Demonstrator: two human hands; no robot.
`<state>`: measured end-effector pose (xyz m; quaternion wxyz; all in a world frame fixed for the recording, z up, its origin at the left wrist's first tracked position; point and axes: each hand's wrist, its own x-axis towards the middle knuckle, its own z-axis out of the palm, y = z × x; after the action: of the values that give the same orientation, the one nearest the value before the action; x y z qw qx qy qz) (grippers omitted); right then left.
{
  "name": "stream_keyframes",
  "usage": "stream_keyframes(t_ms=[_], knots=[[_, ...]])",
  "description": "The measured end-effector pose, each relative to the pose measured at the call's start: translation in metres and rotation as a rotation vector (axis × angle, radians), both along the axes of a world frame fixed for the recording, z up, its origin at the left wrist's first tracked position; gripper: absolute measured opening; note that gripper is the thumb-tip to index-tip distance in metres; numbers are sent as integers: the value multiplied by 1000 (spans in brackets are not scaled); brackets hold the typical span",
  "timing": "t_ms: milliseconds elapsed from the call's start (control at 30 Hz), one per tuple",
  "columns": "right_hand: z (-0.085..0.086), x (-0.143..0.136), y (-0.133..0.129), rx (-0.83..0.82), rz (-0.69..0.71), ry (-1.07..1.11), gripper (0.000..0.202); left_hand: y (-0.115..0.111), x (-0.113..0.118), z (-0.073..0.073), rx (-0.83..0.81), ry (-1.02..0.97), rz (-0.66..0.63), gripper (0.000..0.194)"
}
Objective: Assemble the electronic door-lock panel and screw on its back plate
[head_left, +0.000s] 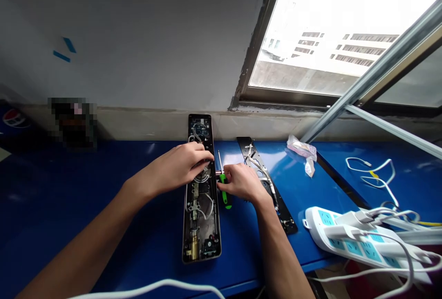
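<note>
A long, narrow electronic door lock (213,225) lies with its inside facing up, showing a circuit board, white wires and a brass cylinder. My left hand (188,161) reaches over its middle from the left, fingers bent together into the casing; what the fingertips pinch is hidden. Along the lock's right edge, my right hand (241,180) has its fingers curled, and a small reddish metal piece (218,172) shows between them and the casing. A green and black screwdriver (224,190) is right at these fingers, blade pointing away from me; whether they grip it is unclear.
Right of the lock lies a black back plate (283,213) with a taped cable. A crumpled plastic bag (302,148) sits near the wall. A white power strip (352,239) with plugs and cords occupies the right edge. A white cable (165,283) crosses the front.
</note>
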<state>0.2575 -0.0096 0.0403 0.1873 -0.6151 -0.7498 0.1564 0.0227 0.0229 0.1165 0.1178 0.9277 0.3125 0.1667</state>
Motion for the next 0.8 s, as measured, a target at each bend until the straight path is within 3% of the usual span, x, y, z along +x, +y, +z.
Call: stream_keyframes(t_ms=[133, 267, 400, 533, 700, 800], knots=[[0, 0, -2, -62, 20, 23, 28, -5, 7, -1, 6, 3, -17, 23], [8, 7, -2, 22, -23, 154, 12, -9, 15, -6, 47, -44, -51, 23], [14, 22, 2, 245, -144, 337, 9, -13, 26, -13, 102, -103, -106, 20], [15, 32, 5, 475, -248, 495, 20, -20, 42, -23, 117, -102, -156, 21], [19, 35, 3, 804, -375, 809, 43, -31, 68, -50, 184, 13, -256, 21], [22, 36, 1, 912, -459, 857, 42, -40, 82, -65, 204, 81, -274, 21]])
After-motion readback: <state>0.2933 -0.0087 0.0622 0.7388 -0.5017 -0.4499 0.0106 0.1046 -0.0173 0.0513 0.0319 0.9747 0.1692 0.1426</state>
